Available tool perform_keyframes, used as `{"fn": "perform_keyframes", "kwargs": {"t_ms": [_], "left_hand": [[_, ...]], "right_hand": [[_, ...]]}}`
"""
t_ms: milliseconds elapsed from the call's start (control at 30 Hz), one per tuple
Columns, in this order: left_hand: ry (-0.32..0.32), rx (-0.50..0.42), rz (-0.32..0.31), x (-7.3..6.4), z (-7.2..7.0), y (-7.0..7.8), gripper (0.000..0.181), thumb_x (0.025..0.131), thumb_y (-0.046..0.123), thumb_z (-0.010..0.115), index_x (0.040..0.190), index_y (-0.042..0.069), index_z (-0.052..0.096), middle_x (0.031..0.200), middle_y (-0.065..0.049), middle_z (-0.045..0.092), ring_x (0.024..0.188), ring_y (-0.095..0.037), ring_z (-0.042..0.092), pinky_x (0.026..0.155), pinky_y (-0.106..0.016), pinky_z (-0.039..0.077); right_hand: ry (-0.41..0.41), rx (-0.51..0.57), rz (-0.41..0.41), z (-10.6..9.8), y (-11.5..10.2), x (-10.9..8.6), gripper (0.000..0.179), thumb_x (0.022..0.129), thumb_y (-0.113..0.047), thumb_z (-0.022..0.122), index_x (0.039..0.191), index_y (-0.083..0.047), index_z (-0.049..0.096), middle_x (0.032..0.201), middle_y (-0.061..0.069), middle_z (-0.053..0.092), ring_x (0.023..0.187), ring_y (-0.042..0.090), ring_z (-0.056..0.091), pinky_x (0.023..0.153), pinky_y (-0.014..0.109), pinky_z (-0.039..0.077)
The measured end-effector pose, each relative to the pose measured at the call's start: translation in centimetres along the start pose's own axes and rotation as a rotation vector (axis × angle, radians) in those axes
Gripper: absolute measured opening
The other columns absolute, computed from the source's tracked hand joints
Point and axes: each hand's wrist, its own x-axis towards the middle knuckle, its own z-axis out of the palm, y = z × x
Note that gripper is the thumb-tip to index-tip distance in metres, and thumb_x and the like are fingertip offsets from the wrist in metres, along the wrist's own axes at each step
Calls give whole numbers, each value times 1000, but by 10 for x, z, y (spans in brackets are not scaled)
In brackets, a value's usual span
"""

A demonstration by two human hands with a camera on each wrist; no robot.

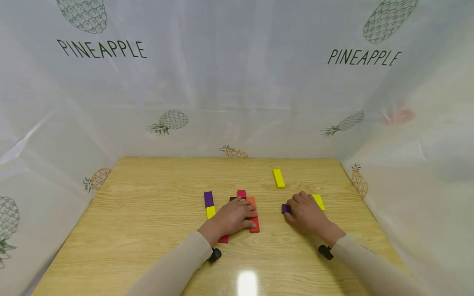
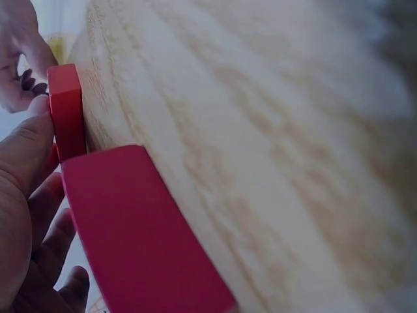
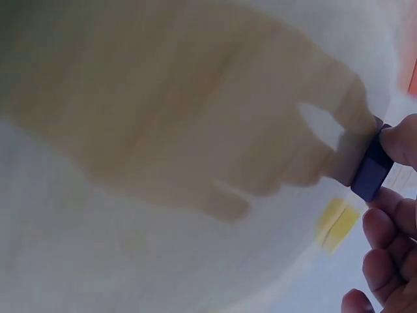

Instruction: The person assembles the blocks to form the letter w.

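My left hand point(image 1: 233, 216) lies over a group of dominoes, its fingers spread on the orange domino point(image 1: 251, 200) and its thumb on the red domino point(image 1: 254, 228). In the left wrist view, the thumb touches the near side of the red domino point(image 2: 67, 114), whose end meets a magenta domino point(image 2: 143, 235). Part of the group is hidden beneath the hand. To the right, my right hand point(image 1: 307, 213) pinches a dark purple domino point(image 3: 373, 169) between thumb and fingers, low over the table. A yellow dotted domino point(image 1: 319, 202) lies just beyond that hand.
Another yellow domino point(image 1: 279, 179) lies farther back on the wooden table point(image 1: 155, 197). Left of the group, a purple domino point(image 1: 209, 199) and a yellow domino point(image 1: 210, 212) stand end to end. A pineapple-print sheet point(image 1: 237, 82) encloses the table's back and sides.
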Motion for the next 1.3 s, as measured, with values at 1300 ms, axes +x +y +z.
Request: {"fn": "perform_keyframes", "kwargs": {"t_ms": [1300], "left_hand": [[7, -27, -5, 0, -3, 1, 46, 105, 46, 63, 144, 23, 68, 151, 3, 62, 150, -22, 47, 129, -48, 29]], "right_hand": [[-110, 129, -208, -14, -81, -2, 32, 94, -46, 76, 105, -17, 73, 100, -5, 65, 93, 13, 51, 80, 33, 46]]}}
